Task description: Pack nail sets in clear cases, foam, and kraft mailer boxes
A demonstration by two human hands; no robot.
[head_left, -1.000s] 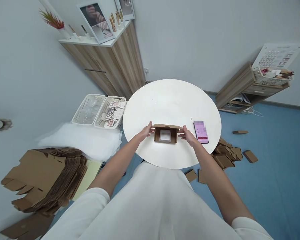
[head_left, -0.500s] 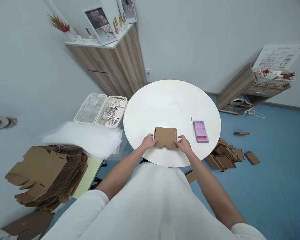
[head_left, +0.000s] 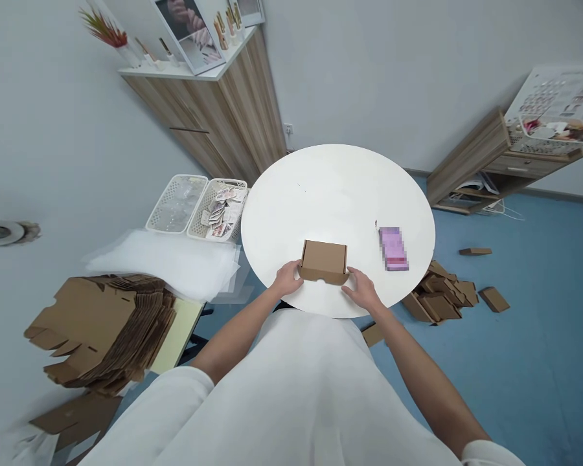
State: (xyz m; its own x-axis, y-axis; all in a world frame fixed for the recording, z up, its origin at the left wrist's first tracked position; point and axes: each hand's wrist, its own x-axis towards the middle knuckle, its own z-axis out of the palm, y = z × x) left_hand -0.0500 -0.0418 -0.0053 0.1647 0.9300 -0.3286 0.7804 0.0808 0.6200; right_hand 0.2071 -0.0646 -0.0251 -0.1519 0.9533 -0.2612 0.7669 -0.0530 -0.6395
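A small brown cardboard box [head_left: 324, 256] lies on the white round table [head_left: 315, 188], close to its front edge. The box's front flap [head_left: 323, 276] stands out toward me, with a notch in the middle of its edge. At the left front corner, my left hand [head_left: 287, 278] has its thumb and fingers closed on the cardboard. My right hand [head_left: 362, 287] grips the flap's right end, index finger at the side and thumb in front. The inside of the box is hidden. On the table to the right lies a blurred purple item [head_left: 393, 248].
Left of the table are two white baskets [head_left: 189, 223], clear plastic sheets [head_left: 165, 262] and a stack of flat cardboard blanks [head_left: 94, 323]. Folded boxes [head_left: 440, 298] are piled on the floor at right. A wooden cabinet [head_left: 233, 103] and a shelf unit [head_left: 486, 155] stand behind.
The front flap now angles out from the box, where before the front looked flat. My hands have shifted from the top front corners to the flap's ends. The whole view has tilted slightly.
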